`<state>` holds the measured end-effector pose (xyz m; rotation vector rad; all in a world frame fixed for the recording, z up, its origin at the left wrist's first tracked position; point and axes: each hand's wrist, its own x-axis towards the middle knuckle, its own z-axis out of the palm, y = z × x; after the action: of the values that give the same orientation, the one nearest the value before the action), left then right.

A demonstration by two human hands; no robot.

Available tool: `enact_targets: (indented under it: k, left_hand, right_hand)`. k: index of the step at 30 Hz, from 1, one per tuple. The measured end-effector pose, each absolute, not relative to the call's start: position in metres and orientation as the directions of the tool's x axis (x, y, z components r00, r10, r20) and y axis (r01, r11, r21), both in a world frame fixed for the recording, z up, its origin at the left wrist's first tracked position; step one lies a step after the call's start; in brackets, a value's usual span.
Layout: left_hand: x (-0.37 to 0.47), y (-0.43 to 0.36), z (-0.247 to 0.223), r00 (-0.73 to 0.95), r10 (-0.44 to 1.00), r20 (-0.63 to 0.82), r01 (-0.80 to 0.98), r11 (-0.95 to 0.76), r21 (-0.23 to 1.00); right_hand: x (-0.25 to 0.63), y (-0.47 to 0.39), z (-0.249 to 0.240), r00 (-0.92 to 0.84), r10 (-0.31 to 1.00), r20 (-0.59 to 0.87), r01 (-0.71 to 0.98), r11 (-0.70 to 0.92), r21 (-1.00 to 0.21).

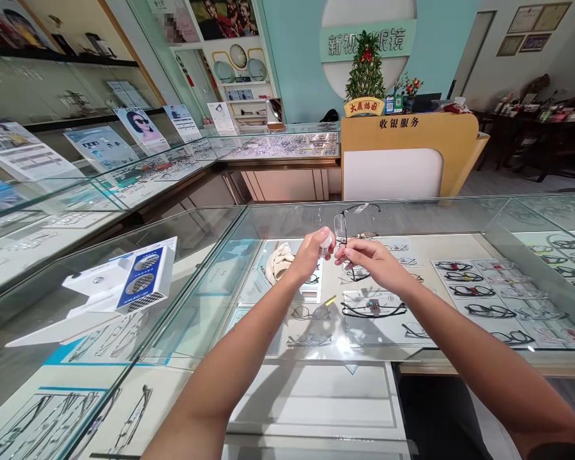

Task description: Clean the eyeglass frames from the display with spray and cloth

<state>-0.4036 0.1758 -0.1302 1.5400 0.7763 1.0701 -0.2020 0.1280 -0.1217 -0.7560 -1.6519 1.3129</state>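
Note:
My left hand [315, 250] is closed around a small clear bottle [325, 244] with a whitish top, held above the glass counter. Just to its right, my right hand [364, 255] pinches a pair of dark-framed glasses [344, 233], held on edge with one lens facing the bottle and a temple reaching up and to the right. A crumpled beige cloth [280, 262] lies on the counter behind my left wrist. Below my hands, black-framed glasses [374, 309] and thin-framed glasses [311, 312] are laid out in rows.
A white and blue cardboard display [146, 279] stands on the glass at left. Trays of glasses [493, 294] fill the case at right. Farther back are a yellow cashier desk [412, 137] with a plant [365, 70], and more glass showcases [278, 145].

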Motion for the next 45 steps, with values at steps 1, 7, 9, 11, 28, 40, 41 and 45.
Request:
enact_targets:
  k: [1, 7, 9, 11, 28, 40, 41, 45]
  left_hand:
    - [-0.403, 0.176, -0.131, 0.385, 0.891, 0.241, -0.045, -0.243, 0.969]
    - [-0.402, 0.173, -0.130, 0.389, 0.888, 0.246, -0.010, -0.263, 0.965]
    - [-0.402, 0.173, -0.129, 0.390, 0.888, 0.243, 0.011, -0.269, 0.963]
    - [-0.402, 0.172, -0.128, 0.389, 0.889, 0.244, 0.022, -0.273, 0.962]
    - [-0.399, 0.168, -0.129, 0.376, 0.900, 0.218, -0.070, -0.207, 0.976]
    - [-0.400, 0.166, -0.122, 0.426, 0.871, 0.244, 0.113, -0.319, 0.941]
    - [-0.400, 0.166, -0.122, 0.432, 0.865, 0.256, 0.139, -0.344, 0.929]
    - [-0.401, 0.166, -0.126, 0.475, 0.832, 0.286, 0.185, -0.412, 0.892]
  right_hand:
    - [-0.202, 0.128, -0.122, -0.446, 0.858, 0.255, -0.055, 0.258, -0.965]
    - [-0.204, 0.126, -0.125, -0.467, 0.850, 0.245, -0.049, 0.251, -0.967]
    - [-0.204, 0.126, -0.125, -0.468, 0.850, 0.241, -0.046, 0.249, -0.968]
    - [-0.205, 0.126, -0.125, -0.468, 0.850, 0.240, -0.046, 0.248, -0.968]
    - [-0.203, 0.128, -0.118, -0.410, 0.892, 0.188, -0.223, 0.101, -0.970]
    - [-0.199, 0.130, -0.117, -0.356, 0.910, 0.213, -0.257, 0.123, -0.958]
    - [-0.199, 0.130, -0.118, -0.344, 0.913, 0.219, -0.252, 0.135, -0.958]
    - [-0.200, 0.131, -0.118, -0.304, 0.924, 0.234, -0.255, 0.158, -0.954]
